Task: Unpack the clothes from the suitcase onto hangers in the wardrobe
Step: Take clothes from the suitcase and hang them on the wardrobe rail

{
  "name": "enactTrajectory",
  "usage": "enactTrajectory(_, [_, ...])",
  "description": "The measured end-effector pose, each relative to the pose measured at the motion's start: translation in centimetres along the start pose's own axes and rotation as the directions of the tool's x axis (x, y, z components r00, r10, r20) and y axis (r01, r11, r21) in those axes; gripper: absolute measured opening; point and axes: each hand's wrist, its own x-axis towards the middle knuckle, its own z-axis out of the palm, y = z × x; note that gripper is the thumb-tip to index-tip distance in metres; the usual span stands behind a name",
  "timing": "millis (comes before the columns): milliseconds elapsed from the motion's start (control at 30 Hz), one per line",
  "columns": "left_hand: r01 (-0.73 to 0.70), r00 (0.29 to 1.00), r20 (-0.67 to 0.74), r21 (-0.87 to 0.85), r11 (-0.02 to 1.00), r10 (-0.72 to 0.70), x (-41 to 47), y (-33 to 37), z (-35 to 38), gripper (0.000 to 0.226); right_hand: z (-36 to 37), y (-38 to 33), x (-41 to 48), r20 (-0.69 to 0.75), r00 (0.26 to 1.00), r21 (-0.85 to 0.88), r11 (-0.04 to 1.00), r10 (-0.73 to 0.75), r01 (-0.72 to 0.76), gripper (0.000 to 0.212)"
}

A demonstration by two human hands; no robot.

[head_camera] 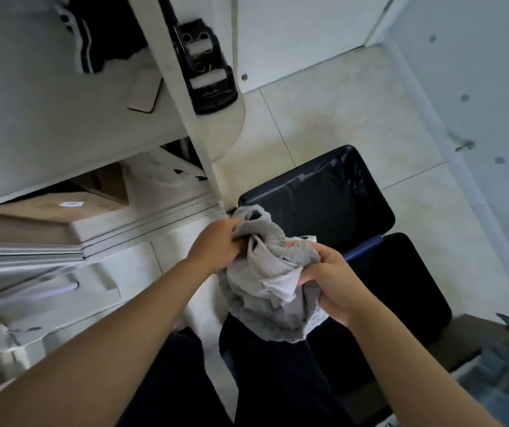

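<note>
A crumpled grey garment point(265, 291) with a white lining hangs between my hands above my dark trouser legs. My left hand point(216, 245) grips its upper left part. My right hand point(330, 278) pinches the fabric at the right, near the white lining. Below and to the right lies the open dark blue suitcase point(321, 192), its two halves on the tiled floor. The white wardrobe point(46, 124) stands open at the left, with a dark striped garment point(92, 35) hanging at the top. No hanger is visible in my hands.
A cardboard box point(46, 217) sits on the wardrobe's low shelf. A black device point(207, 66) rests on a rounded white shelf beside the wardrobe's upright panel. A white door with hooks point(478, 118) stands at the right. Pale floor tiles lie beyond the suitcase.
</note>
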Motion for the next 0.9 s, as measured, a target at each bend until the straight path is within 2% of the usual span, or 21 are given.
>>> enactTrajectory(67, [0.056,0.996,-0.064,-0.068,0.996,-0.061,-2.7,-1.4,-2.2,0.024,1.9,0.0,-0.8,-0.042,0.999,0.023,1.0,-0.017,0.018,0.056])
enactTrajectory(133, [0.068,0.994,-0.079,-0.127,0.99,-0.079,-5.6,-3.1,-4.5,0.022,4.6,0.1,-1.2,-0.06,0.997,-0.037,0.998,-0.056,0.054,0.052])
enactTrajectory(200, [0.049,0.995,-0.07,-0.229,0.972,-0.067,-9.1,-4.8,-7.3,0.03,8.2,0.2,-1.6,-0.09,0.984,-0.202,0.97,-0.153,0.133,0.051])
enactTrajectory(267, [0.035,0.994,-0.093,-0.289,0.957,-0.065,-12.3,-6.2,-10.1,0.033,11.4,0.0,-1.7,-0.134,0.944,-0.396,0.89,-0.301,0.227,0.05])
enactTrajectory(367, [0.014,0.967,-0.245,-0.242,0.97,-0.074,-17.5,-8.6,-15.2,0.013,16.2,-0.5,-2.1,-0.097,0.849,-0.663,0.67,-0.519,0.334,0.048])
enactTrajectory(433, [0.025,0.94,-0.323,-0.249,0.968,-0.107,-20.5,-10.1,-18.3,0.013,18.4,-1.0,-2.4,-0.037,0.797,-0.815,0.48,-0.603,0.325,0.042])
enactTrajectory(533, [0.015,0.907,-0.408,-0.222,0.975,-0.106,-24.6,-11.7,-22.9,0.018,21.5,-2.0,-3.3,0.114,0.705,-0.925,0.184,-0.7,0.332,0.038])
enactTrajectory(600, [-0.021,0.873,-0.48,-0.212,0.977,-0.085,-26.8,-11.7,-25.6,0.02,23.5,-3.2,-3.7,0.19,0.656,-0.946,0.044,-0.731,0.322,0.042])
enactTrajectory(667, [0.006,0.831,-0.55,-0.145,0.989,-0.085,-29.4,-11.3,-28.7,0.02,26.3,-4.9,-4.3,0.214,0.637,-0.946,0.006,-0.74,0.325,0.04])
enactTrajectory(800, [0.137,0.747,-0.664,0.118,0.984,-0.024,-33.7,-10.8,-35.0,0.019,32.3,-9.5,-6.7,0.293,0.623,-0.937,-0.087,-0.725,0.339,0.024])
enactTrajectory(867, [0.149,0.662,-0.743,0.256,0.955,0.096,-35.6,-10.1,-38.1,0.024,35.6,-12.6,-8.2,0.287,0.607,-0.934,-0.076,-0.741,0.349,0.018])
enactTrajectory(900, [0.134,0.613,-0.765,0.348,0.928,0.198,-36.2,-9.6,-39.5,0.027,37.3,-14.3,-9.2,0.281,0.614,-0.921,-0.028,-0.738,0.388,0.02])
